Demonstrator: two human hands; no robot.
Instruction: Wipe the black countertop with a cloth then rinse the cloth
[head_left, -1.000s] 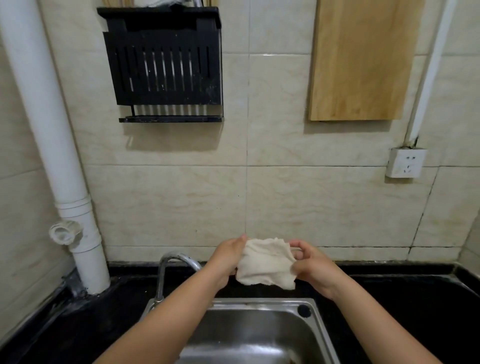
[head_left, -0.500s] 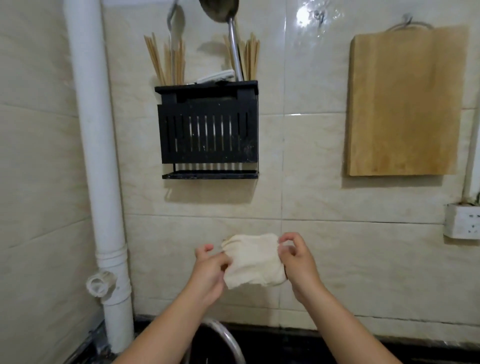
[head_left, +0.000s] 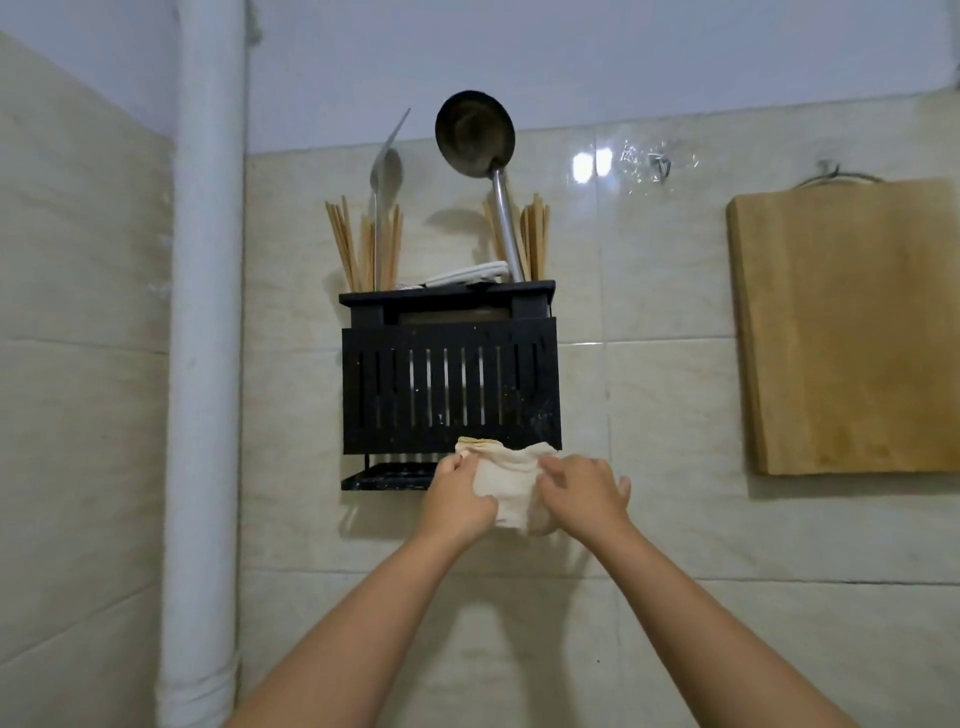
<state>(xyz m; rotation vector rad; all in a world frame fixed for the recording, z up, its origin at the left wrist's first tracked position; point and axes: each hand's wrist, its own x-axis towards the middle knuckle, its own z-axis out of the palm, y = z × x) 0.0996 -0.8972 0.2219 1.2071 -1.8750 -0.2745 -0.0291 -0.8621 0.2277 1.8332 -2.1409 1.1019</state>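
A cream cloth (head_left: 506, 483) is held up against the tiled wall, just below the black slatted utensil rack (head_left: 450, 384). My left hand (head_left: 458, 493) grips its left side, thumb and fingers curled round the fabric near the top corner. My right hand (head_left: 581, 493) holds the right side, with fingers spread over the cloth. The cloth's upper edge overlaps the bottom of the rack. Neither the black countertop nor the sink is in view.
Chopsticks (head_left: 358, 249), a metal ladle (head_left: 475, 137) and a spatula (head_left: 387, 171) stand in the rack. A white drain pipe (head_left: 205, 364) runs down the left. A wooden cutting board (head_left: 844, 327) hangs on the wall at the right.
The view has tilted up, so the sink, tap and counter dropped out of sight. Both hands have lifted the cloth from over the sink up to the bottom of the rack.
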